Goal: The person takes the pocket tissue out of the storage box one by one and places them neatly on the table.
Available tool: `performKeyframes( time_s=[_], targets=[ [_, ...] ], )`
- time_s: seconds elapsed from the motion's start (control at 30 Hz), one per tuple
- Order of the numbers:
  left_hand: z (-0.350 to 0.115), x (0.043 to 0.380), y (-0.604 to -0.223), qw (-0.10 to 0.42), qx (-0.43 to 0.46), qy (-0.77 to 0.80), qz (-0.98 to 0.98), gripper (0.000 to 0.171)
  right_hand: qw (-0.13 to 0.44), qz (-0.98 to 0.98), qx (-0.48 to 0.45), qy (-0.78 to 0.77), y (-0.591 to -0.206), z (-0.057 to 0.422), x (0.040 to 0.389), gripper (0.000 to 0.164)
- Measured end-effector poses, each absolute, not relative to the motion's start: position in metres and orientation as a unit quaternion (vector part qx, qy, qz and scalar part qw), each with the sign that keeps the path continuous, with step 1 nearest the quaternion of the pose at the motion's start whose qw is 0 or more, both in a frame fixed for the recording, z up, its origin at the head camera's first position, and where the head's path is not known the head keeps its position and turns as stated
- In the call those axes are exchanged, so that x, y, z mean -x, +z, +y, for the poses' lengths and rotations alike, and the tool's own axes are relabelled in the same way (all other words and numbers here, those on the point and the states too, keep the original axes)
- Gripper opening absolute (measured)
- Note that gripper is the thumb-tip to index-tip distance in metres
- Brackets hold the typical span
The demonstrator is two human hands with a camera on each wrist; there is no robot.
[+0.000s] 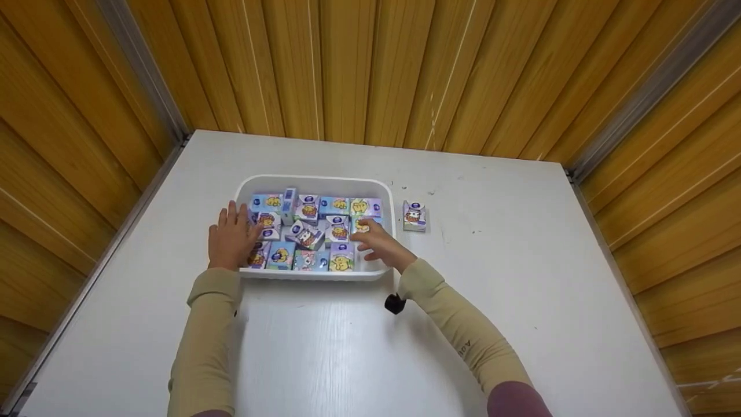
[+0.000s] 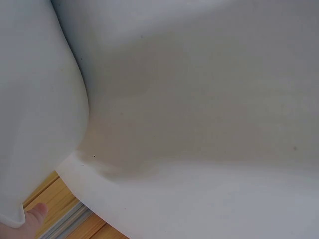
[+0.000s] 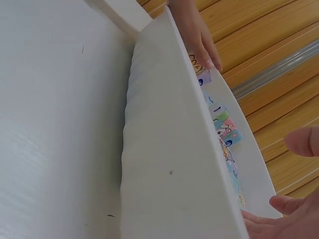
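- Boxes (image 1: 337, 229) lie in a tray (image 1: 318, 276), mostly between both hands.
- Left hand (image 1: 229, 238): at tray's left side, fingers straight.
- Right hand (image 1: 383, 245): over right-side boxes, fingers loosely spread.

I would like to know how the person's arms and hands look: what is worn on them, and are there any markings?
The left hand and right hand are bare, without gloves. Tan sleeves cover the forearms; the right one bears dark lettering. Maroon fabric shows above them, and a small black piece juts out by the right cuff.
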State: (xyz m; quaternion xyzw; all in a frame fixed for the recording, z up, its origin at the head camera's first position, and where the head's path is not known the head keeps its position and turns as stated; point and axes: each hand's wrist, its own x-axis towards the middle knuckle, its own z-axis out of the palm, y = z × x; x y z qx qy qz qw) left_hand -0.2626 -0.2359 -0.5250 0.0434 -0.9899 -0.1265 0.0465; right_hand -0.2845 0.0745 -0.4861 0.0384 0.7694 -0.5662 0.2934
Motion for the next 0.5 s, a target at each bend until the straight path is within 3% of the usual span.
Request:
performKeyframes(
  time_s=[0.3, 0.5],
  targets=[
    [-0.235, 0.262, -0.524, 0.05, -0.048, -0.127, -0.99, 0.073, 0.348, 0.74, -0.07, -0.572, -0.498, 0.072, 0.282, 0.054],
    [-0.235, 0.263, -0.524, 0.048, -0.047, -0.131, -0.989, 0.073, 0.354, 0.714, -0.116, -0.593, -0.5, 0.071, 0.284, 0.047]
  ],
)
